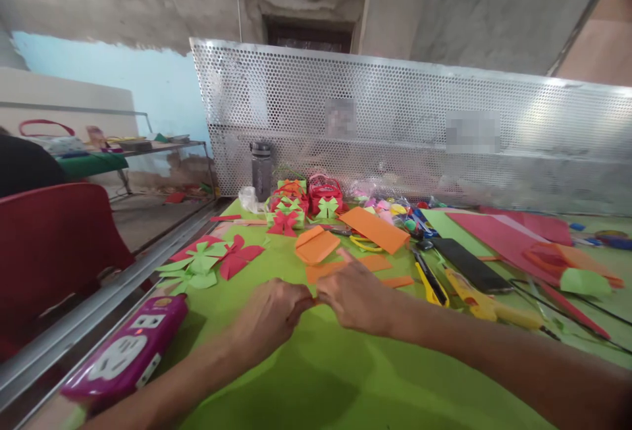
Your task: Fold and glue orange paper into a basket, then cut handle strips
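My left hand (276, 311) and my right hand (360, 295) meet over the green table surface, both with fingers closed. Between them shows a sliver of orange paper (316, 301), pinched from either side; most of it is hidden by my fingers. My right index finger points outward. Just beyond the hands lie a folded orange paper piece (316, 244) and an orange strip (320, 274). A larger orange sheet (376, 229) rests over yellow-handled scissors (366, 243). To the left are a red paper flower (240, 256) and a green paper flower (201, 259).
A purple case (131, 348) sits at the left edge. Small paper baskets (326, 196) and a bottle (261, 170) stand by the perforated metal panel (395, 107). Rightward lie a yellow cutter (430, 278), a phone (471, 264) and a yellow glue gun (488, 301) with its cord.
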Demonstrator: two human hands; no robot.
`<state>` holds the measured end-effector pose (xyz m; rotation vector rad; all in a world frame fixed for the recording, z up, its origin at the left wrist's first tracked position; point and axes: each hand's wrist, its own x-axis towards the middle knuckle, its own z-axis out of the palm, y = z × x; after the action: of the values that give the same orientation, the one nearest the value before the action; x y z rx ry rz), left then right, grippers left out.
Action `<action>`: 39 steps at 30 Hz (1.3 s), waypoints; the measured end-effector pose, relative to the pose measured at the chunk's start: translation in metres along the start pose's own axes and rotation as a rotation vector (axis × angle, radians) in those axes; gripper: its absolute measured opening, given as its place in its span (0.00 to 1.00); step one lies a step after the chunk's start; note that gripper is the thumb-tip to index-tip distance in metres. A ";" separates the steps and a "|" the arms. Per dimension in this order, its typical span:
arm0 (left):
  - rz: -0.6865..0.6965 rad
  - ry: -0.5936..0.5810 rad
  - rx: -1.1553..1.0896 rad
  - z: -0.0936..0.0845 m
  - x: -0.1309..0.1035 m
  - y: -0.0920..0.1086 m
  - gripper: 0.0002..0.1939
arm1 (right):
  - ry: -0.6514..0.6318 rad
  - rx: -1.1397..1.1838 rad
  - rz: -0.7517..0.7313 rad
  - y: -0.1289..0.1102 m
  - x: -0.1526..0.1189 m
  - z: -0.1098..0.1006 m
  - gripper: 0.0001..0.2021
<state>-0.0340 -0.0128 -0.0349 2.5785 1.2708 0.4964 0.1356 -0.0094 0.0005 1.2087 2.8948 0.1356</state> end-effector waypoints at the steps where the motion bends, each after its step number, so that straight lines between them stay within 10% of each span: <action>1: -0.004 0.002 -0.003 -0.001 0.000 -0.001 0.22 | 0.011 0.013 0.018 0.003 -0.001 0.001 0.07; 12: 0.006 -0.030 0.018 -0.002 0.001 0.000 0.15 | 0.020 0.101 0.044 0.003 -0.005 0.000 0.08; 21: -0.003 0.298 -0.016 -0.008 -0.002 0.008 0.15 | 0.019 0.024 0.175 -0.002 -0.001 0.000 0.11; 39: 0.039 0.093 0.007 0.002 0.000 -0.006 0.20 | 0.100 0.081 0.092 -0.002 0.001 0.013 0.12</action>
<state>-0.0377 -0.0097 -0.0390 2.6187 1.2550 0.6274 0.1339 -0.0095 -0.0126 1.3879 2.9567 0.0828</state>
